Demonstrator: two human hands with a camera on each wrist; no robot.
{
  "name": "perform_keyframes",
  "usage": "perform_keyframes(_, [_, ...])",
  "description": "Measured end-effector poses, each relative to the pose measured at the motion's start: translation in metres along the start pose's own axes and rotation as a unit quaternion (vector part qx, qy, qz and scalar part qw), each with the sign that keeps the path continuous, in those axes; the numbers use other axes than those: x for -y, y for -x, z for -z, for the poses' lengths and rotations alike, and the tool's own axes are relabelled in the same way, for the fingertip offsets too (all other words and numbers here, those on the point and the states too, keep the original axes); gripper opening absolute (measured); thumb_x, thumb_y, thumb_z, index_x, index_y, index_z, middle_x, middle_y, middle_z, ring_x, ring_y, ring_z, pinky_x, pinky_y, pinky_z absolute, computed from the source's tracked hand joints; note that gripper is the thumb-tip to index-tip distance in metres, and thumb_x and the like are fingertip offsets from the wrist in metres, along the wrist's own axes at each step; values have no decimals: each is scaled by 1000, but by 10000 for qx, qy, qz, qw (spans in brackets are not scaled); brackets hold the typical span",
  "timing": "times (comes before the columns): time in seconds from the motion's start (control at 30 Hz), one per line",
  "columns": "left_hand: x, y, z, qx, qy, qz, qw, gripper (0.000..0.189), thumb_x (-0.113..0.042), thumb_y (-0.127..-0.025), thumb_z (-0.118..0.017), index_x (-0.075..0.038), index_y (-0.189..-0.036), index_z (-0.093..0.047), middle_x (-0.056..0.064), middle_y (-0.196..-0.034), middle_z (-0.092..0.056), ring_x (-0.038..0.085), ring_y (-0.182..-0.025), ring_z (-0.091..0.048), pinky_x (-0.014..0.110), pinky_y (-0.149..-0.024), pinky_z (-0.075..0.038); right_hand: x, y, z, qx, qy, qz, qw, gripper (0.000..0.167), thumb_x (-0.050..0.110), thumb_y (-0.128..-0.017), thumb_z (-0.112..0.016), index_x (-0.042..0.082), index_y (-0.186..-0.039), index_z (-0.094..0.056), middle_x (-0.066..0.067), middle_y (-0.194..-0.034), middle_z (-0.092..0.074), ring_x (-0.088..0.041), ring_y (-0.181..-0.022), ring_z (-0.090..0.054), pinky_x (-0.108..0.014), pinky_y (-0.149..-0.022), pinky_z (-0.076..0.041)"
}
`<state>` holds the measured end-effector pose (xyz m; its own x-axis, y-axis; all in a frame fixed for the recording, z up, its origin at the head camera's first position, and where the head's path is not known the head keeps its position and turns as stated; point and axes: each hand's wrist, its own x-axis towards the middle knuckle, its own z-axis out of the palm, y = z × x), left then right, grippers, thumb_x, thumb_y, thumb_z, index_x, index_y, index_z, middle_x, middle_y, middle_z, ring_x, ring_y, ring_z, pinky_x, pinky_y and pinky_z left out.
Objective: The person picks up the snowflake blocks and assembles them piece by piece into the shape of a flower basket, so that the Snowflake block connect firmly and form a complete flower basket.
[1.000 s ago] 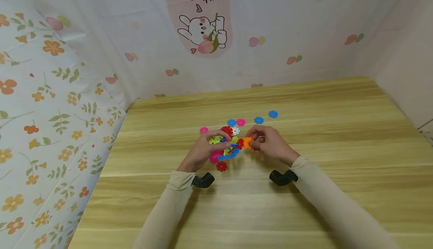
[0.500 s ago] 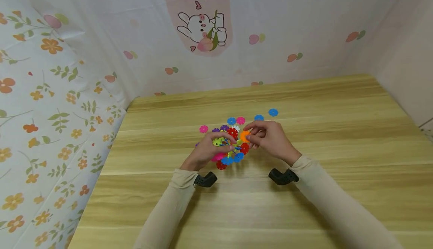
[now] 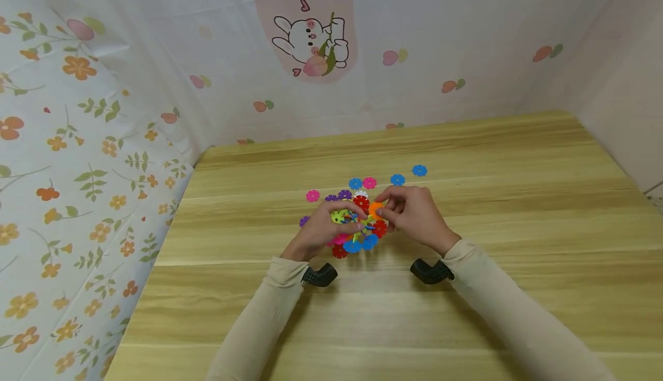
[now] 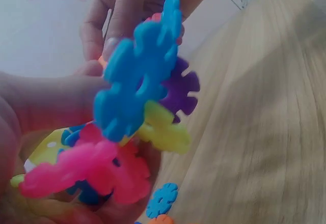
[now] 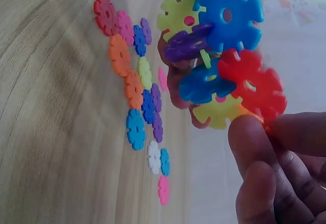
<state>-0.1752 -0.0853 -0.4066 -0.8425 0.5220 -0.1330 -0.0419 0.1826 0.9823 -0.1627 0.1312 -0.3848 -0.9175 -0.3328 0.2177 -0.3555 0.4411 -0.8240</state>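
Note:
My left hand (image 3: 323, 228) holds a cluster of joined snowflake discs (image 3: 370, 242), raised off the table. Blue, pink, yellow and purple discs show in it in the left wrist view, with a large blue disc (image 4: 122, 81) foremost. From the right wrist view, a red disc (image 5: 254, 84) is on the cluster's near side. Between thumb and fingers, my right hand (image 3: 416, 214) pinches an orange snowflake disc (image 3: 375, 210) at the cluster's right edge. Fingers cover most of the orange disc in the right wrist view, so I cannot tell whether it is slotted in.
Loose discs lie flat on the wooden table (image 3: 466, 312) beneath and behind the hands, among them a red one (image 5: 105, 15), an orange one (image 5: 120, 55) and a white one (image 5: 154, 157). Two blue discs, one (image 3: 419, 170) farthest right, lie beyond my right hand. A printed cloth (image 3: 217, 53) hangs behind.
The cluster has turned in my left hand, which shifted slightly right. My right hand has brought the orange disc up and a little left, above the red disc. Loose purple discs are now uncovered.

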Motion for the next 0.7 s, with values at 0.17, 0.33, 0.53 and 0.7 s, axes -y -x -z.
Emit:
perform_keyframes(0.17, [0,-1,-5,-259,-52,103,9996,13,-10,-83,-70,-13,-96,-70,0,-113,-59,21,-114,-43,52,-95,-31,1,-1,-1,-81,233,191,9995,10,-1,-80,-70,1,-90,-68,0,-64,-61,-9,-47,-56,-26,-45,-48])
perform_keyframes(0.33, [1,-3,-9,-390,-151,9,9991,12,-9,-83,-71,-14,-94,-70,1,-108,-61,22,-112,-44,50,-92,-34,1,-1,-4,-237,464,398,9978,7,-2,-79,-70,4,-84,-67,3,-61,-58,-9,-48,-54,-25,-45,-48])
perform_keyframes(0.53, [3,-1,-7,-380,-202,221,9988,14,-8,-83,-70,-16,-94,-70,-3,-111,-59,20,-113,-43,50,-93,-33,-5,1,-10,-140,478,359,9981,8,-2,-80,-69,4,-84,-65,4,-62,-57,-8,-48,-52,-25,-45,-47])
perform_keyframes(0.7, [5,-1,-6,-211,-220,272,9992,14,-12,-84,-70,-17,-96,-70,-4,-116,-57,22,-111,-44,44,-87,-40,-12,4,-13,54,12,-1,10000,10,0,-85,-64,3,-95,-60,1,-64,-60,-19,-47,-55,-26,-43,-43])
